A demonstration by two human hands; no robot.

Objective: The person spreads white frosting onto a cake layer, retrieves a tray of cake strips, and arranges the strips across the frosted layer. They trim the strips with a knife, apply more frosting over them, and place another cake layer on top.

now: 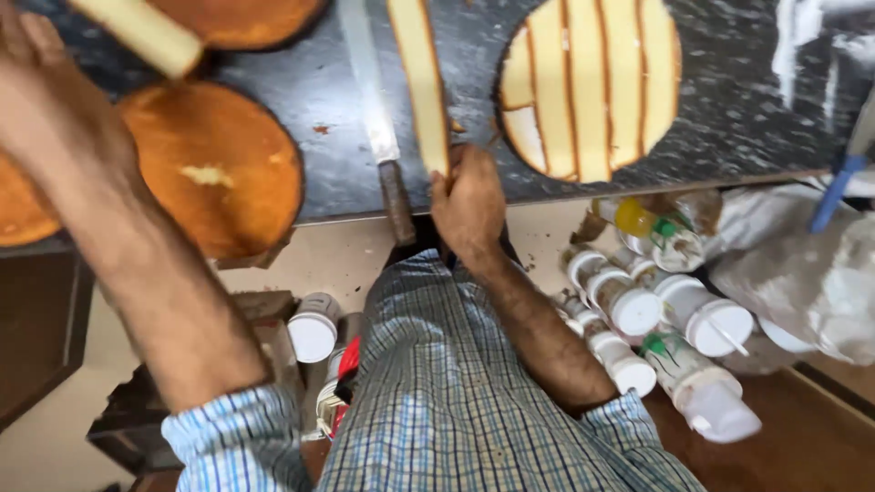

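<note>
My right hand [469, 200] grips the near end of a long pale cake strip [419, 82] that lies on the dark speckled counter [328, 118]. To its left rests a long knife [374, 109], its dark handle hanging over the counter edge. A round cake sliced into several strips [592, 87] sits to the right. My left hand [36, 100] is raised at the far left, next to another pale cake strip [137, 32], over a round brown cake [219, 164]; blur hides whether it holds the strip.
More round brown cakes lie at the top [241, 18] and the far left edge [18, 210]. Below the counter, several white-capped plastic bottles [656, 310] lie piled, beside a white plastic bag [802, 273]. A blue-handled tool [834, 191] sticks out at right.
</note>
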